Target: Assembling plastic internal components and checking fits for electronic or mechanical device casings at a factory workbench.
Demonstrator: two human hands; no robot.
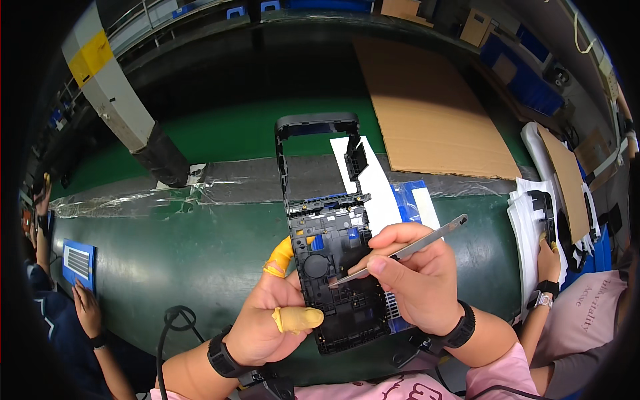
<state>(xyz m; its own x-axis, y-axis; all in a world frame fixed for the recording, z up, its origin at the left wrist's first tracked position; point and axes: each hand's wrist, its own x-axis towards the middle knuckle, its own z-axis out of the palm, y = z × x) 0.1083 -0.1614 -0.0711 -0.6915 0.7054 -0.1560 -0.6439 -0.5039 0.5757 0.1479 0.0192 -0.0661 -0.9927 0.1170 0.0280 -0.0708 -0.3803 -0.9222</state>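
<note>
My left hand [280, 320] grips a black plastic device housing [343, 313] from its left side. Yellow finger cots cover its thumb, which presses on the front, and a finger behind the edge. The housing has an open rectangular frame at its far end and ribs, cut-outs and a round disc on its face. In my right hand [423, 280] is a pair of slim metal tweezers [427, 241], pinched between thumb and fingers and slanting down to the left. Their tip touches or hovers just over the housing's middle; which one I cannot tell.
Under the housing lie white paper and a blue sheet [408, 200] on the green bench [200, 260]. A large cardboard sheet [433, 107] lies beyond. Co-workers' hands show at left, by a blue card [79, 261], and at right, by stacked white sheets [527, 227]. A pillar [120, 100] stands far left.
</note>
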